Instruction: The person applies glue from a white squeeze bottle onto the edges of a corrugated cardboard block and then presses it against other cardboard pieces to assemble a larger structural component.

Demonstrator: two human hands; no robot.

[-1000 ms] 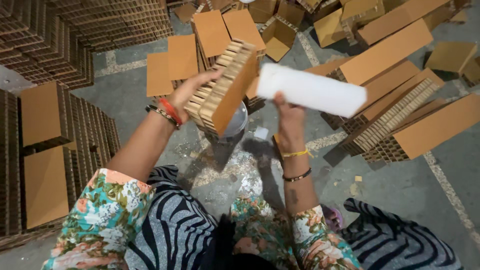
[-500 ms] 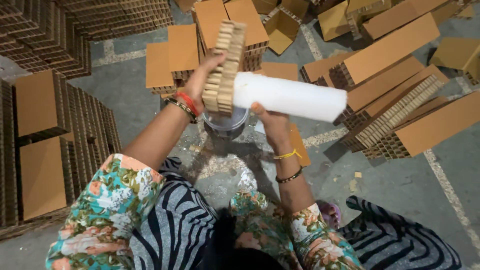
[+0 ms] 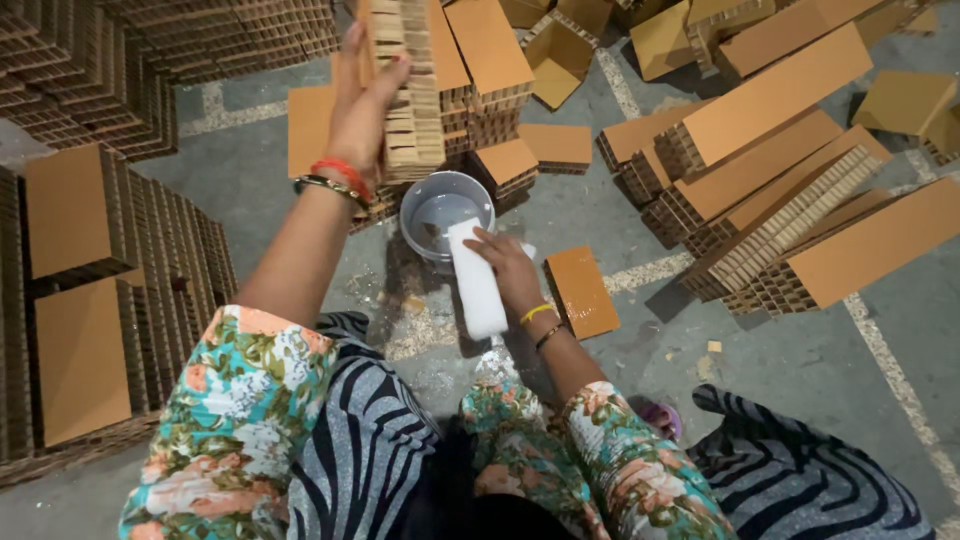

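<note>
This is a workshop or small factory floor where honeycomb cardboard blocks are made. The bare concrete floor (image 3: 830,370), marked with pale painted lines, is crowded with brown honeycomb blocks (image 3: 790,120) lying loose along its upper right side. Tall, neat stacks of the same blocks (image 3: 90,250) line its left edge. A grey bucket (image 3: 445,205) stands on the floor near its middle, ringed by pale dried splashes.

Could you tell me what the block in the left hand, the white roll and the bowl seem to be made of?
Block: brown cardboard, matte; its edge shows open honeycomb cells. White roll: looks like soft foam or cloth, matte; uncertain. Bowl: probably grey plastic, smooth with slight sheen.
</note>
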